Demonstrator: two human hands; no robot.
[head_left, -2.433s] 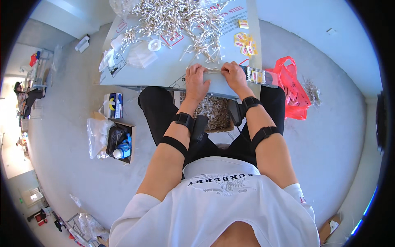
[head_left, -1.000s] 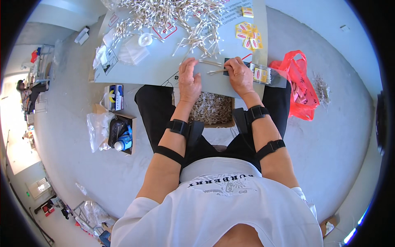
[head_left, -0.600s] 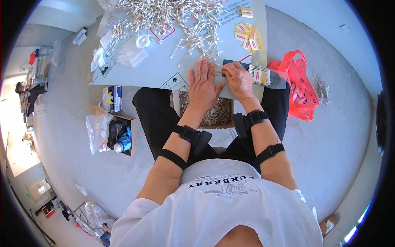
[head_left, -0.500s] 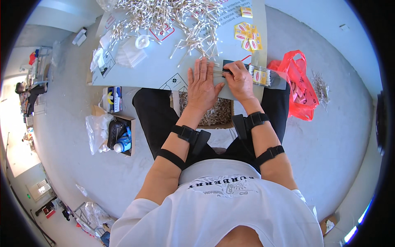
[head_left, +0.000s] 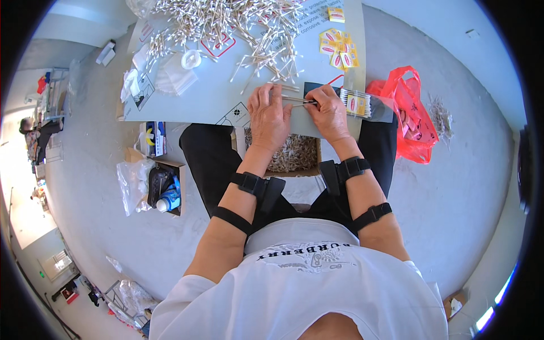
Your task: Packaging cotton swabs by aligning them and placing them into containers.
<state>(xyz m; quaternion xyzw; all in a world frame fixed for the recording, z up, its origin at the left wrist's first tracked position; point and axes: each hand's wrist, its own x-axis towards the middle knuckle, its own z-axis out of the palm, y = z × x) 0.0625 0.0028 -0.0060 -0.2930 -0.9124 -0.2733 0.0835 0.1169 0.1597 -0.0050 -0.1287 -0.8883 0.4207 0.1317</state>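
The left hand has curled, grip unclear; the right hand pinches cotton swabs, which slack pressure may scatter.

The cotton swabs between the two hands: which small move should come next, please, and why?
Perhaps gently align the cotton swabs with the left hand: between it and the right hand they lie at slightly different angles, while those in the clear packet just right of the hands form a neat row.

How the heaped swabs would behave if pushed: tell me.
The heaped swabs would probably scatter rather than slide as one, lying loose and crisscrossed. They look thin and straight, so each is likely light and fairly stiff.
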